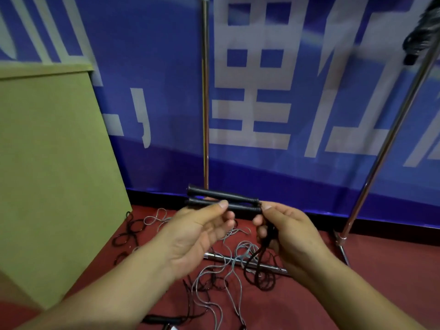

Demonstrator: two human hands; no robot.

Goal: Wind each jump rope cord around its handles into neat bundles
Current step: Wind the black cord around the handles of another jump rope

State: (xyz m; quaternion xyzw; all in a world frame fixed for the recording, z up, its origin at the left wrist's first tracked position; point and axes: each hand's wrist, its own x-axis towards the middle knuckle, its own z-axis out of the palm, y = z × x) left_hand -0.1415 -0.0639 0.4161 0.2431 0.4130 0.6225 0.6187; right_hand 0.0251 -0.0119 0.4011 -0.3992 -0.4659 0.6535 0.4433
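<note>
Two black jump rope handles (222, 197) lie side by side, level, held up in front of me. My left hand (195, 236) pinches them near the middle with thumb and fingers. My right hand (289, 231) grips their right ends, where the black cord (260, 258) leaves the handles. That cord hangs down through my right hand to the floor in loose loops. Nothing is wound round the handles.
Grey cords (238, 256) and black cords (129, 232) lie tangled on the red floor (357, 282). Another black handle (164, 319) lies at the bottom. A metal rack's bar (247, 261) and poles (205, 115) stand before a blue banner. A green-tan cabinet (54, 175) stands on the left.
</note>
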